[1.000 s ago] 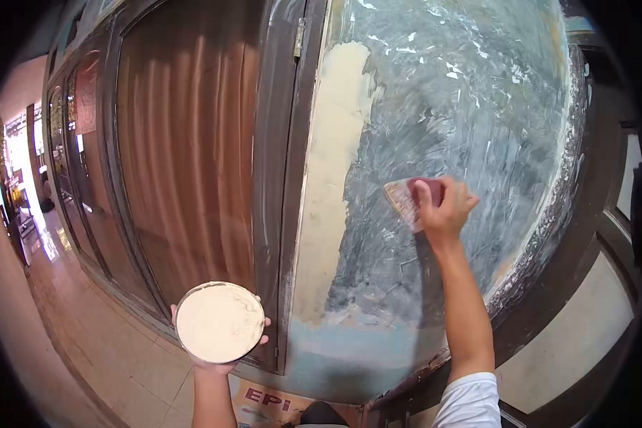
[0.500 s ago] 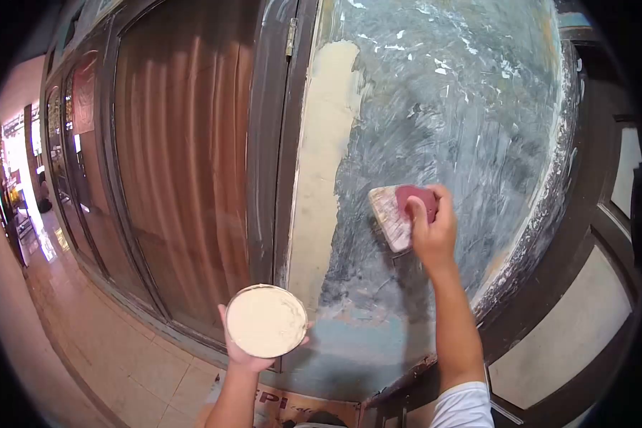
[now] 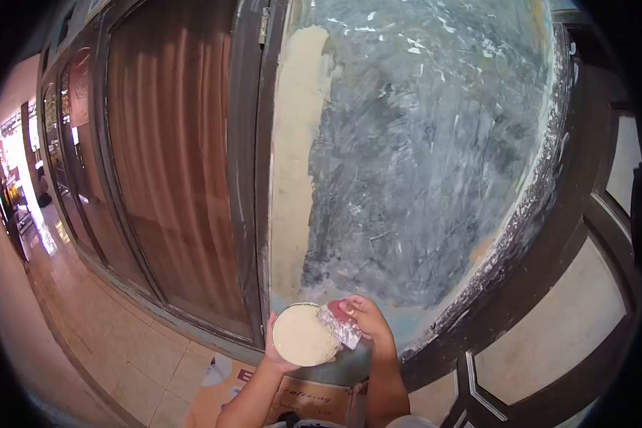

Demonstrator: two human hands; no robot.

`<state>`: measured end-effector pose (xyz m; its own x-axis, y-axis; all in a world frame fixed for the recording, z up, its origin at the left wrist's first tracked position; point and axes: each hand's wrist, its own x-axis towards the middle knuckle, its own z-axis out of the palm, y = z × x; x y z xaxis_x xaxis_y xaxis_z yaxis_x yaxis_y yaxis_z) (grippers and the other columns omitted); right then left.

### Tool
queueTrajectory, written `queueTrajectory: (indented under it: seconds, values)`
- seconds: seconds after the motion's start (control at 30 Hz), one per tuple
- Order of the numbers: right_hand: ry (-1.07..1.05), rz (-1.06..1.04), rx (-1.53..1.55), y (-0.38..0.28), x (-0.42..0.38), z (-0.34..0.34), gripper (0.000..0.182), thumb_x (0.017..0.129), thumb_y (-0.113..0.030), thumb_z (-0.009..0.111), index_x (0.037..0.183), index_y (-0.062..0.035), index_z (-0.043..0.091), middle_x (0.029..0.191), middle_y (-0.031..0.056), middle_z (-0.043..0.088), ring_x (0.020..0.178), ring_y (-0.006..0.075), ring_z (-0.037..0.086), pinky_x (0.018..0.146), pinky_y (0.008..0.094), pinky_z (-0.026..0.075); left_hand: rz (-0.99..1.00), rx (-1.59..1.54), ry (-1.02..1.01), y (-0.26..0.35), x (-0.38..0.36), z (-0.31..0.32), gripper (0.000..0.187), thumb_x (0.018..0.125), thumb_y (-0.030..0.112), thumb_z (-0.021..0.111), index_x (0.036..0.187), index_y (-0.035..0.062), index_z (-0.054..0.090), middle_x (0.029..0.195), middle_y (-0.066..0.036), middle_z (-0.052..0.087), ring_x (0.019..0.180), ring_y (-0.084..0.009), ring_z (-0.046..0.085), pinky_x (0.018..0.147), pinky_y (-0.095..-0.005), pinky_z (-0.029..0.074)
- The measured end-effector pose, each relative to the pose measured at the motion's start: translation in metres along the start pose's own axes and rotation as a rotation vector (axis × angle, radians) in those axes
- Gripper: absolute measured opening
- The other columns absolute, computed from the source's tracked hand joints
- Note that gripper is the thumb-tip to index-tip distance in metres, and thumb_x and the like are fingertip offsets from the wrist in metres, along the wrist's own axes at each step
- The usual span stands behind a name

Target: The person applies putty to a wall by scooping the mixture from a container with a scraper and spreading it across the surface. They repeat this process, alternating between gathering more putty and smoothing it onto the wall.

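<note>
My left hand (image 3: 274, 349) is wrapped round the side of a round tub of cream filler paste (image 3: 299, 335), its open top facing me. In my right hand (image 3: 368, 319) is a putty knife (image 3: 344, 329) with a red grip and a wide, paste-smeared blade. The blade lies over the right part of the tub's top, at the paste. Ahead stands a grey, patchy wall (image 3: 421, 178), with a vertical cream strip of paste (image 3: 292, 157) along its left edge.
Left of the wall is a dark wooden frame (image 3: 248, 178) with glass and a brown curtain (image 3: 171, 171) behind it. A dark panelled door (image 3: 549, 349) stands at right. Printed cardboard (image 3: 310, 399) lies on the tiled floor (image 3: 139, 367) below.
My right hand has brought the putty knife down and left, from in front of the wall to the tub. The tub has shifted right in view, and the camera view has moved slightly.
</note>
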<state>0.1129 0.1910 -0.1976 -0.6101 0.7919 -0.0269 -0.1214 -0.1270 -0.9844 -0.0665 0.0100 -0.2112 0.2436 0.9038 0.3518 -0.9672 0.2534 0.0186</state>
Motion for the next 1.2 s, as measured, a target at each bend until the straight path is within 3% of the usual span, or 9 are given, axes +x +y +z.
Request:
queueTrajectory:
  seconds: [0.07, 0.17, 0.37, 0.43, 0.5, 0.57, 0.6, 0.73, 1.2]
  values:
    - [0.234, -0.059, -0.031, 0.009, -0.010, -0.017, 0.025, 0.100, -0.013, 0.075, 0.118, 0.0013, 0.065, 0.104, 0.0074, 0.075, 0.085, 0.0127, 0.070, 0.072, 0.0279, 0.056, 0.022, 0.361, 0.208, -0.011, -0.004, -0.002, 0.107, 0.086, 0.091, 0.044, 0.163, 0.0167, 0.037, 0.167, -0.023, 0.035, 0.143, -0.0637, 0.036, 0.110, -0.0835, 0.030]
    - [0.506, -0.112, 0.075, 0.027, -0.021, -0.032, 0.025, 0.100, -0.011, 0.074, 0.119, 0.0015, 0.063, 0.106, 0.0065, 0.074, 0.084, 0.0134, 0.070, 0.069, 0.0285, 0.056, -0.016, -0.046, 0.029, -0.015, -0.003, -0.034, 0.110, 0.084, 0.091, 0.047, 0.164, 0.0156, 0.036, 0.164, -0.029, 0.035, 0.139, -0.0711, 0.035, 0.109, -0.0818, 0.035]
    - [0.354, -0.032, 0.167, 0.022, -0.053, -0.036, 0.026, 0.104, -0.015, 0.069, 0.127, -0.0039, 0.060, 0.104, 0.0054, 0.073, 0.074, 0.0108, 0.065, 0.050, 0.0272, 0.050, 0.037, 0.127, 0.098, -0.025, 0.005, -0.051, 0.110, 0.085, 0.091, 0.044, 0.163, 0.0142, 0.037, 0.161, -0.031, 0.039, 0.137, -0.0698, 0.039, 0.109, -0.0787, 0.038]
    - [0.398, -0.263, 0.006, 0.012, -0.069, -0.030, 0.027, 0.107, -0.016, 0.065, 0.130, -0.0034, 0.061, 0.109, 0.0042, 0.073, 0.081, 0.0111, 0.069, 0.053, 0.0267, 0.052, 0.061, 0.182, 0.144, -0.029, 0.008, -0.047, 0.110, 0.085, 0.092, 0.043, 0.163, 0.0140, 0.037, 0.161, -0.031, 0.039, 0.137, -0.0695, 0.040, 0.109, -0.0781, 0.039]
    - [0.468, -0.236, -0.020, 0.000, -0.087, -0.027, 0.029, 0.107, -0.019, 0.064, 0.132, -0.0025, 0.061, 0.111, 0.0051, 0.073, 0.083, 0.0119, 0.068, 0.058, 0.0279, 0.054, 0.027, 0.180, 0.081, -0.033, 0.012, -0.044, 0.109, 0.086, 0.094, 0.034, 0.161, 0.0142, 0.039, 0.162, -0.028, 0.039, 0.139, -0.0653, 0.041, 0.111, -0.0797, 0.036]
    - [0.482, -0.477, -0.204, -0.003, -0.097, -0.029, 0.027, 0.108, -0.017, 0.062, 0.130, -0.0008, 0.064, 0.111, 0.0056, 0.074, 0.091, 0.0136, 0.069, 0.071, 0.0310, 0.058, 0.015, 0.142, 0.093, -0.037, 0.016, -0.040, 0.110, 0.084, 0.093, 0.040, 0.161, 0.0144, 0.039, 0.159, -0.030, 0.042, 0.135, -0.0697, 0.042, 0.109, -0.0787, 0.039]
    - [0.519, -0.461, -0.387, -0.006, -0.104, -0.030, 0.024, 0.104, -0.005, 0.062, 0.126, 0.0012, 0.069, 0.114, 0.0124, 0.076, 0.101, 0.0212, 0.073, 0.088, 0.0341, 0.059, 0.012, 0.138, 0.092, -0.038, 0.019, -0.038, 0.110, 0.084, 0.093, 0.040, 0.161, 0.0144, 0.039, 0.159, -0.030, 0.042, 0.135, -0.0697, 0.042, 0.109, -0.0787, 0.039]
    - [0.362, -0.677, -0.810, -0.023, -0.137, -0.028, 0.042, 0.082, 0.016, 0.057, 0.117, 0.0016, 0.075, 0.120, 0.0221, 0.074, 0.117, 0.0361, 0.070, 0.104, 0.0405, 0.053, 0.048, 0.186, 0.074, -0.044, 0.031, -0.026, 0.106, 0.087, 0.093, 0.036, 0.161, 0.0173, 0.040, 0.161, -0.029, 0.041, 0.134, -0.0699, 0.042, 0.106, -0.0811, 0.040]
    - [0.281, -0.736, -1.041, -0.024, -0.177, -0.042, 0.041, 0.081, 0.012, 0.060, 0.114, -0.0035, 0.077, 0.122, 0.0161, 0.072, 0.121, 0.0399, 0.063, 0.109, 0.0457, 0.049, -0.024, 0.355, 0.108, -0.059, 0.038, -0.014, 0.107, 0.086, 0.095, 0.034, 0.159, 0.0176, 0.043, 0.162, -0.025, 0.042, 0.139, -0.0616, 0.044, 0.103, -0.0843, 0.039]
